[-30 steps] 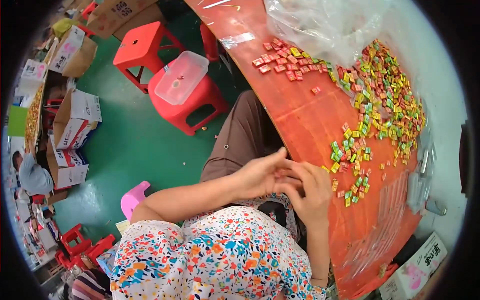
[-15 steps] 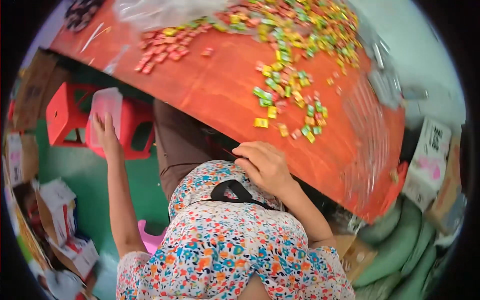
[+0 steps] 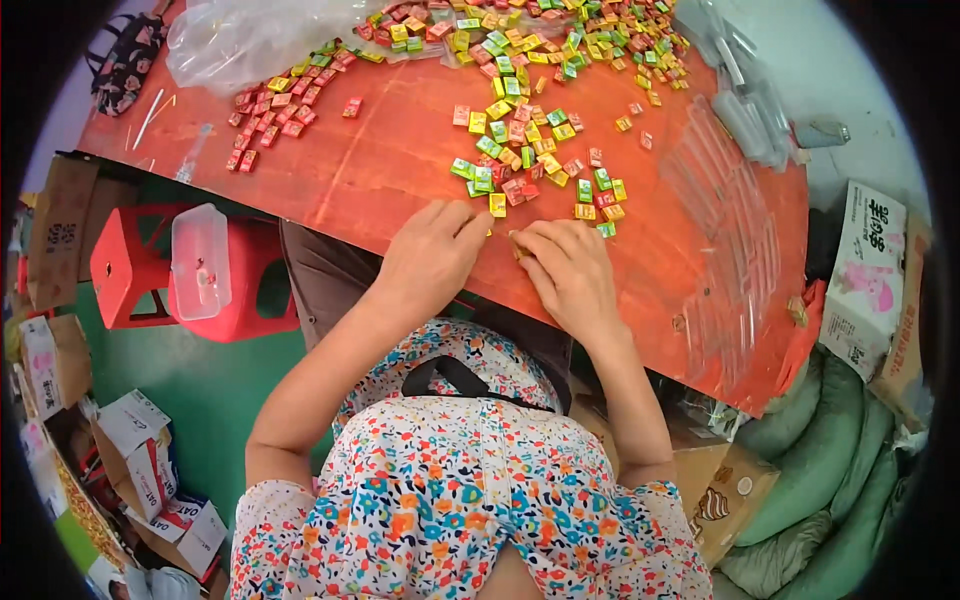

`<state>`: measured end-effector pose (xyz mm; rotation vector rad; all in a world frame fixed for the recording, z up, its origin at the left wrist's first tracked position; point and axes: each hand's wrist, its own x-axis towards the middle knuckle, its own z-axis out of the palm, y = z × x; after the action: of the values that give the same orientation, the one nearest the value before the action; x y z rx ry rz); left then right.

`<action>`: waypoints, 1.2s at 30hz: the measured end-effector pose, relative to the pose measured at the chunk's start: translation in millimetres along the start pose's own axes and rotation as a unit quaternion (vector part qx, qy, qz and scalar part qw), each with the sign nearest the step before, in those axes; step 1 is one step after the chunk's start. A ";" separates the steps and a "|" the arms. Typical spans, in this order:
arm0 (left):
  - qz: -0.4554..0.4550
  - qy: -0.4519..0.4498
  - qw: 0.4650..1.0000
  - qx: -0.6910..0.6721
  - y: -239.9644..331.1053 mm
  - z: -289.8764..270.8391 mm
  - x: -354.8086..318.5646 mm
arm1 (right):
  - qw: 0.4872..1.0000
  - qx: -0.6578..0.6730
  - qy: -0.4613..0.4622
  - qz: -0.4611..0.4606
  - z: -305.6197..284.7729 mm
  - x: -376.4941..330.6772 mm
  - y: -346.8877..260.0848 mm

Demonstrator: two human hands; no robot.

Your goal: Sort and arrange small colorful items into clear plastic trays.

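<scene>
Now that the left hand (image 3: 432,252) has swung back from the left of the frame, both hands meet over the near edge of the red table (image 3: 365,165), just right of centre. That puts the two of them at one spot, just below the small red, yellow and green boxes (image 3: 516,131) strewn from there to the top of the frame. A single yellow box (image 3: 498,205) lies just above the gap between the hands.

The left fingers are curled close together; whether they grip anything cannot be told. The right hand (image 3: 570,270) has its thumb and forefinger nearly together, with a yellowish bit showing by the tips, though a firm hold is not clear.

Half a second ago the left hand was spread in front of the clear plastic container (image 3: 200,250), and the right was lower, by the waist. Now the container stands free of it on a red stool (image 3: 245,300).
</scene>
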<state>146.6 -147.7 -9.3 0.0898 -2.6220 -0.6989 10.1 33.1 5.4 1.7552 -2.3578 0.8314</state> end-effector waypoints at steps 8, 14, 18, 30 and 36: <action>-0.077 0.013 0.997 0.010 24.4 17.5 -1.3 | 0.998 0.027 0.050 0.025 6.0 26.7 17.9; -0.095 -0.001 0.995 -0.032 24.9 14.0 5.3 | 0.998 0.055 -0.001 0.022 8.7 44.4 28.9; -0.070 -0.016 0.996 -0.046 22.9 18.1 8.9 | 0.964 0.184 -0.076 0.179 -15.3 26.3 21.8; -0.072 -0.019 0.995 -0.058 29.4 24.7 14.1 | 0.990 0.103 -0.023 0.096 -27.9 -2.9 33.6; -0.060 -0.017 0.997 -0.054 30.7 26.9 18.0 | 0.998 -0.017 -0.040 0.051 -21.3 -5.2 26.6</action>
<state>120.5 -111.5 -8.5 0.2075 -2.6221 -0.8887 -17.5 52.7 11.7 1.6988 -2.5159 0.7430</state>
